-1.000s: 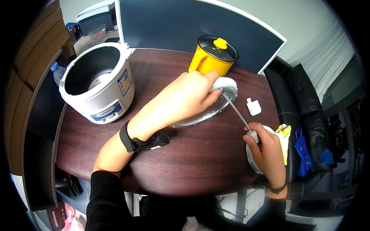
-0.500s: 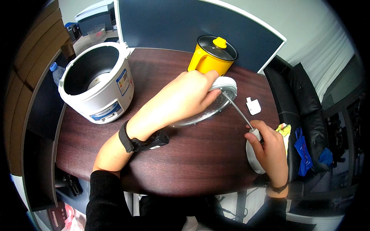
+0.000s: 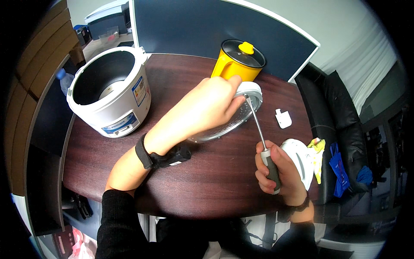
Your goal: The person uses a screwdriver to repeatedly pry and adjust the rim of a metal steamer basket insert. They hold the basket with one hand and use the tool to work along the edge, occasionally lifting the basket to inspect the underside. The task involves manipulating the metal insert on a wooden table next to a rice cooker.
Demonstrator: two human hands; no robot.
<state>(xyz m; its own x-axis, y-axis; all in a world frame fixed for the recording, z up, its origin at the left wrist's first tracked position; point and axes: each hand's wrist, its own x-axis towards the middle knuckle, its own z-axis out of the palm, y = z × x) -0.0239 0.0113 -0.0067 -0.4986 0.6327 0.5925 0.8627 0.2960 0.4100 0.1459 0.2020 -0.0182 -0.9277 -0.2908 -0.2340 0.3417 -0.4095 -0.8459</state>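
Note:
My left hand (image 3: 207, 101) grips the far edge of a round lid (image 3: 230, 125) with a silvery, perforated underside and a white rim part; my wrist and fingers hide much of it. In my right hand (image 3: 284, 170) is a screwdriver (image 3: 271, 166) with a grey handle. Its metal shaft slants up and away, and the tip meets the lid's rim beside my left thumb. Whether it sits on a screw is too small to tell. At the left stands a white rice cooker body (image 3: 134, 101), lidless, with a dark interior.
A yellow electric pot (image 3: 241, 64) with a glass lid stands behind my left hand, before a dark partition (image 3: 194, 30). To the right lie a small white plastic piece (image 3: 283, 119), a white curved cover (image 3: 297, 157) and a yellow-white cloth (image 3: 318, 149) by the table edge.
My right hand has shifted left and nearer, and the screwdriver now stands steeper in the view, its handle exposed. The white cover behind that hand shows more. My left hand and the lid have barely moved.

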